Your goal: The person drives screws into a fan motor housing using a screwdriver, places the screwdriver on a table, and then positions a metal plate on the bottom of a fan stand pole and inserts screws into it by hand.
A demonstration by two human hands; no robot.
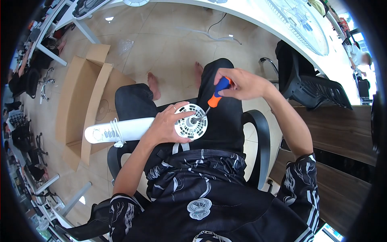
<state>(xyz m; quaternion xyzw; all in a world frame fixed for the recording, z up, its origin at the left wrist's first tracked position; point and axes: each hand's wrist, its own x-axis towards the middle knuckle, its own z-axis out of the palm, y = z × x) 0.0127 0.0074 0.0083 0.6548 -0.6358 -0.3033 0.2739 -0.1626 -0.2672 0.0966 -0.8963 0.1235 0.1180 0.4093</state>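
A white fan motor housing (183,131) with a round slotted face rests over my lap. Its long white body (139,128) with a row of buttons and a wrapped white cord (117,131) extends to the left. My left hand (166,124) is wrapped around the housing, thumb and fingers at its rim. Held by its blue and orange handle in my right hand (242,84) is a screwdriver (213,100). The shaft slants down to the left, its tip at the hub in the middle of the slotted face.
An opened cardboard box (82,101) stands on the floor to the left. On the white table (238,9) ahead lies a fan grille (300,24). A black chair (310,84) is at the right, wooden drawers (322,129) beside it. A cable (213,37) lies on the floor.
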